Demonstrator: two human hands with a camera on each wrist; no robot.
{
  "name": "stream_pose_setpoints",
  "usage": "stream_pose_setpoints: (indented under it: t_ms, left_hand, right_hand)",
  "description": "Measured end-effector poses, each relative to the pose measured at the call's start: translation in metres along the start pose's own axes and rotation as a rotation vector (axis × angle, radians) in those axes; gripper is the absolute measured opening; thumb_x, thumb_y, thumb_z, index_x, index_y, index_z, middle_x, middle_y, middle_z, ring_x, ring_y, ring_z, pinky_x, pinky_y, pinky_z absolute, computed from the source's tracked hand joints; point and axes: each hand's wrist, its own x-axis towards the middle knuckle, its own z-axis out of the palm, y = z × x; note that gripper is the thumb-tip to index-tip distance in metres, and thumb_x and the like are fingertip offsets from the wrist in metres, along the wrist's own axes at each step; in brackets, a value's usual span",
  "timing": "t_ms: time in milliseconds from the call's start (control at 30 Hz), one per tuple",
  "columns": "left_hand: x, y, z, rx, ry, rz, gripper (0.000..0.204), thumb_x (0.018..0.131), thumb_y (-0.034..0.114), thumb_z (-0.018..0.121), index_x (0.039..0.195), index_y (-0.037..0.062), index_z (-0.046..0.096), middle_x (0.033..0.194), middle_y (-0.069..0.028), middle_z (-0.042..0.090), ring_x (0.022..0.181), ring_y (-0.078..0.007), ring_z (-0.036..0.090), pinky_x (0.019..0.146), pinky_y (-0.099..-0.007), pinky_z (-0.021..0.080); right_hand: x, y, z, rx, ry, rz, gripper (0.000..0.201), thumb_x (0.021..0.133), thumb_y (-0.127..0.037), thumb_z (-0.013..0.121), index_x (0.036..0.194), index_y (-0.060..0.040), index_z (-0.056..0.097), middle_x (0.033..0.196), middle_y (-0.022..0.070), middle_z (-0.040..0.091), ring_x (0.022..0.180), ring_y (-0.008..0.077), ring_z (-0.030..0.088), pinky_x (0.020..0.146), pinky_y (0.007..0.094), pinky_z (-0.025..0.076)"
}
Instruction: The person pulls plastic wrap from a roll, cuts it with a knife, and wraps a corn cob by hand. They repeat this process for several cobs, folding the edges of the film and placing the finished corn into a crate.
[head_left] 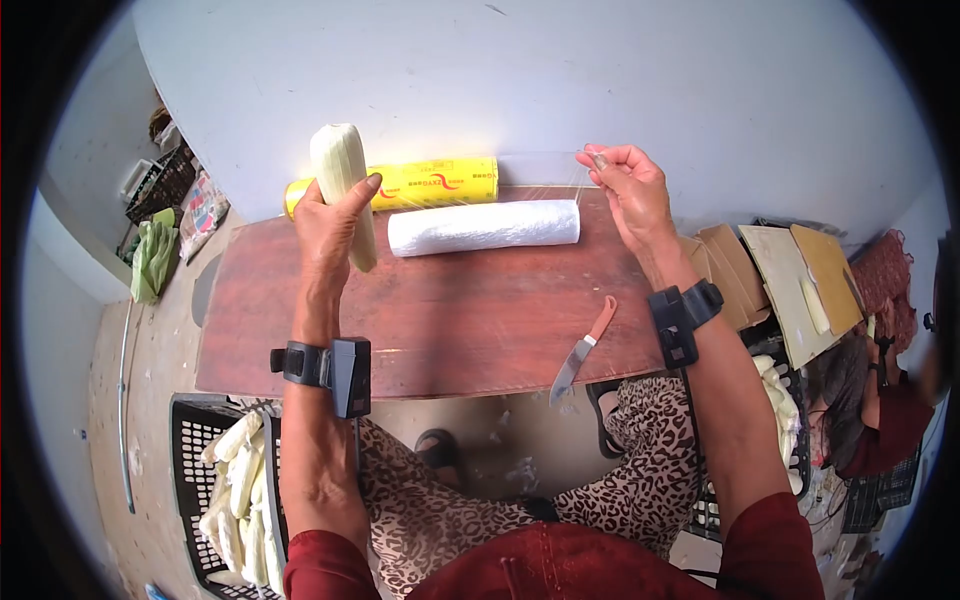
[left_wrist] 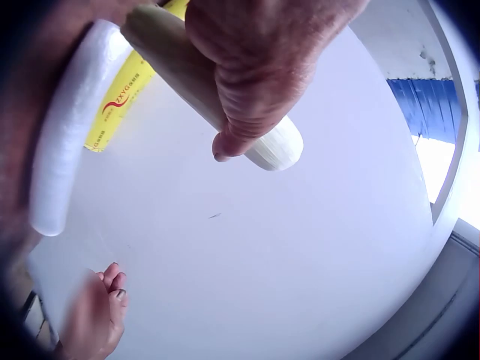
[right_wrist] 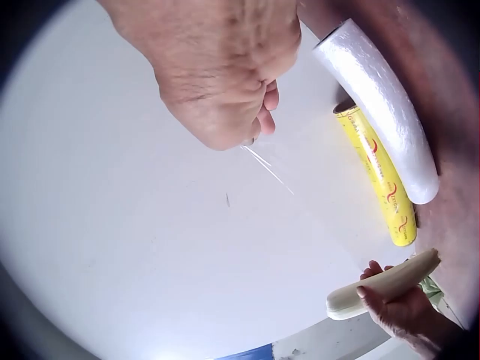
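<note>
My left hand (head_left: 328, 228) grips an ear of corn (head_left: 340, 160) in its pale husk, held upright above the table's left part, with the thumb along its side. Beyond the table's right part, my right hand (head_left: 632, 190) pinches the edge of some clear cling film (head_left: 580, 180) between thumb and fingertips. The thin film stretches toward the white cling film roll (head_left: 485, 228), which lies across the back of the table. Behind that roll lies a yellow printed roll (head_left: 440, 180), partly covered by the left hand and the corn in the head view.
A knife (head_left: 585, 350) with an orange handle lies near the front right edge of the reddish wooden table (head_left: 460, 330). Black crates (head_left: 190, 440) of pale ears stand on both sides. Cardboard (head_left: 725, 265) leans at the right; a wall (head_left: 520, 80) rises behind.
</note>
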Motion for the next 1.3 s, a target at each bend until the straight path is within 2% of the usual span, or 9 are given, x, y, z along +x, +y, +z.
stream_pose_setpoints:
  t_ms: [233,333,467,567,733,833,1100,1200,1300]
  left_hand:
    - [-0.026,0.020,-0.026,0.277,-0.191,-0.014,0.051,0.070,0.030,0.079,0.106,-0.0009,0.062,0.088,-0.0075,0.062,0.079,-0.0157,0.058,0.070,-0.0320,0.047]
    - [-0.035,0.027,-0.055,0.403,-0.306,-0.093,0.051,0.065,0.028,0.080,0.102,-0.0023,0.063,0.083,-0.0087,0.064,0.074,-0.0159,0.060,0.066,-0.0308,0.048]
    - [-0.052,0.043,-0.084,0.579,-0.533,-0.220,0.049,0.062,0.025,0.082,0.100,-0.0016,0.065,0.082,-0.0073,0.065,0.074,-0.0152,0.059,0.070,-0.0300,0.048]
    - [-0.059,0.026,-0.099,0.733,-0.692,-0.266,0.049,0.060,0.022,0.084,0.100,-0.0010,0.066,0.082,-0.0078,0.066,0.075,-0.0161,0.061,0.072,-0.0311,0.048]
    - [-0.084,0.013,-0.103,0.858,-0.833,-0.391,0.047,0.059,0.021,0.084,0.098,0.0010,0.068,0.083,-0.0128,0.069,0.076,-0.0213,0.065,0.072,-0.0328,0.049]
    - [-0.092,0.006,-0.104,0.997,-0.931,-0.467,0.047,0.056,0.019,0.085,0.096,0.0005,0.068,0.081,-0.0078,0.068,0.076,-0.0174,0.064,0.073,-0.0308,0.049]
    - [-0.107,-0.029,-0.105,1.055,-1.078,-0.418,0.048,0.056,0.029,0.083,0.092,0.0009,0.069,0.083,-0.0184,0.068,0.079,-0.0310,0.066,0.072,-0.0383,0.050]
    - [-0.111,-0.035,-0.099,1.093,-1.165,-0.426,0.048,0.057,0.028,0.083,0.095,0.0017,0.069,0.083,-0.0147,0.069,0.079,-0.0252,0.066,0.073,-0.0352,0.051]
    - [-0.116,-0.050,-0.099,1.126,-1.214,-0.413,0.048,0.057,0.028,0.083,0.096,0.0022,0.069,0.085,-0.0156,0.070,0.080,-0.0270,0.067,0.074,-0.0361,0.051]
  right_hand:
    - [-0.028,-0.026,-0.016,-0.110,-0.173,0.065,0.004,0.089,-0.003,0.060,0.092,-0.0009,0.059,0.104,0.0136,0.065,0.096,0.0173,0.063,0.087,0.0292,0.048]
    - [-0.052,-0.030,-0.025,-0.274,-0.373,0.108,0.002,0.088,-0.003,0.060,0.089,-0.0013,0.059,0.096,0.0107,0.066,0.092,0.0154,0.063,0.084,0.0290,0.049]
    - [-0.085,-0.034,-0.022,-0.382,-0.762,0.401,0.005,0.088,-0.004,0.060,0.084,-0.0024,0.057,0.088,0.0054,0.066,0.086,0.0129,0.063,0.079,0.0280,0.050]
    - [-0.103,-0.032,-0.009,-0.497,-0.993,0.472,0.006,0.087,-0.003,0.060,0.082,-0.0022,0.057,0.085,0.0033,0.064,0.083,0.0117,0.062,0.078,0.0265,0.049]
    - [-0.125,0.008,-0.005,-0.596,-1.223,0.453,0.004,0.080,-0.002,0.062,0.080,-0.0032,0.058,0.073,0.0034,0.062,0.068,0.0116,0.057,0.062,0.0289,0.044]
    - [-0.139,0.023,0.004,-0.782,-1.298,0.431,0.003,0.078,-0.002,0.061,0.078,-0.0040,0.059,0.070,0.0062,0.062,0.065,0.0161,0.057,0.060,0.0313,0.044]
    - [-0.162,0.042,0.024,-1.012,-1.546,0.520,0.005,0.073,-0.003,0.061,0.078,-0.0045,0.061,0.071,0.0109,0.064,0.069,0.0242,0.061,0.060,0.0389,0.045]
    - [-0.166,0.055,0.024,-1.041,-1.590,0.531,0.006,0.072,-0.004,0.060,0.077,-0.0046,0.062,0.071,0.0113,0.064,0.070,0.0248,0.063,0.060,0.0392,0.046]
    - [-0.165,0.059,0.024,-1.043,-1.630,0.580,0.011,0.069,-0.003,0.057,0.079,-0.0036,0.062,0.071,0.0105,0.065,0.066,0.0228,0.064,0.056,0.0370,0.047]
